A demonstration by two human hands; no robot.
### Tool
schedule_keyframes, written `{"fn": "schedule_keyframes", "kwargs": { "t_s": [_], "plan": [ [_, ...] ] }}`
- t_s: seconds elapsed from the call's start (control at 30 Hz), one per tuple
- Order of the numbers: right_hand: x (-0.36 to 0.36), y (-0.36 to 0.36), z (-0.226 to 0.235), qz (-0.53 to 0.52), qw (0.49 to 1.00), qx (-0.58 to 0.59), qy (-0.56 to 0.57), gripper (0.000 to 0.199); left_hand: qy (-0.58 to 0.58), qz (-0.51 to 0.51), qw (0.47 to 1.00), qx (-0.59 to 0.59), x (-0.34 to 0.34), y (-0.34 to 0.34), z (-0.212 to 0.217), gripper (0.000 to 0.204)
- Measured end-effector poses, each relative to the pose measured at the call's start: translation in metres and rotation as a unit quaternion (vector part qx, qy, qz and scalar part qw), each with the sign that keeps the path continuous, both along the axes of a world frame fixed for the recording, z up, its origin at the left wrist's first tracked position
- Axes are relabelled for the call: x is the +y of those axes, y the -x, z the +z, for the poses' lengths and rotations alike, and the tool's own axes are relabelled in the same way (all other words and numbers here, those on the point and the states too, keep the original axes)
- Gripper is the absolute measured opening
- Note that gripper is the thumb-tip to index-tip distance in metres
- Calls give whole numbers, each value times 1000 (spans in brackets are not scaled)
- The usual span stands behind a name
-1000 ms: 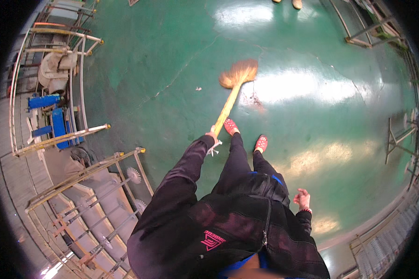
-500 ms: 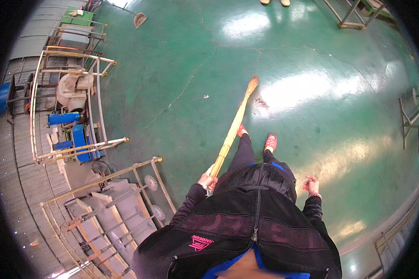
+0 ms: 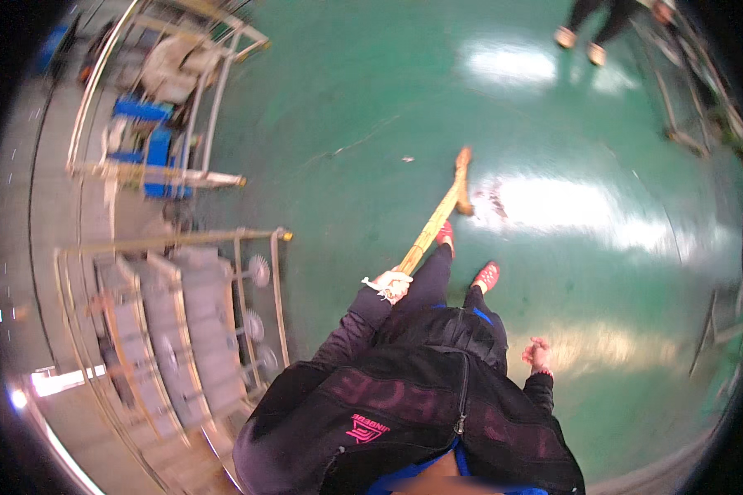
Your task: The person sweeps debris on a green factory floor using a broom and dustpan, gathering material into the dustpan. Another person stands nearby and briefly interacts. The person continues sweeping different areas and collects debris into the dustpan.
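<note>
the person stood in a black jacket (image 3: 404, 412) with pink lettering, seen from above, both arms hanging a little out from the body; the left hand (image 3: 392, 285), wrapped in a whitish glove or cloth, was closed around the upper end of a broom handle (image 3: 432, 229); the right hand (image 3: 539, 355) hung bare at the side, fingers loosely spread and holding nothing; two red shoes (image 3: 487, 275) showed just ahead of the jacket, one beside the handle, the other a step to the right; the pale wooden handle ran away from the gloved fist, slanting forward over the green floor (image 3: 347, 190), and ended at a broom head (image 3: 464, 186) resting on the floor just beyond the nearer shoe; next to the head lay a small dark smudge on the shiny paint; to the person's left stood a metal rack (image 3: 182, 322) with grey parts and round wheels, touching the grey strip by the wall; further off, another railed frame (image 3: 153, 124) held blue boxes; far across the floor, another person's feet (image 3: 578, 43) stood well apart from the broom.
</note>
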State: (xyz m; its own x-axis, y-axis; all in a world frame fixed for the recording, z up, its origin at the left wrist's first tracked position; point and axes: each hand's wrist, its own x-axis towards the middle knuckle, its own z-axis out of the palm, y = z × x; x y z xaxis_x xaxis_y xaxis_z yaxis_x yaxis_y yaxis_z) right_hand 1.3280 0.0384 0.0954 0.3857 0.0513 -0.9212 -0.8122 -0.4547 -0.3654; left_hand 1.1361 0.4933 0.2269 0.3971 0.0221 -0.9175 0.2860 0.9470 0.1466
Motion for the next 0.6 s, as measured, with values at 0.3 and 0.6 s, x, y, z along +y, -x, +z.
{"fn": "schedule_keyframes", "kwargs": {
  "t_s": [0.3,0.6],
  "plan": [
    [97,-88,-26,39,999,5,23,23,-65,186,977,-79,62,95,29,36],
    [296,-94,11,112,993,-40,-4,20,-306,318,897,-25,277,153,-84,9]
  ]
}}
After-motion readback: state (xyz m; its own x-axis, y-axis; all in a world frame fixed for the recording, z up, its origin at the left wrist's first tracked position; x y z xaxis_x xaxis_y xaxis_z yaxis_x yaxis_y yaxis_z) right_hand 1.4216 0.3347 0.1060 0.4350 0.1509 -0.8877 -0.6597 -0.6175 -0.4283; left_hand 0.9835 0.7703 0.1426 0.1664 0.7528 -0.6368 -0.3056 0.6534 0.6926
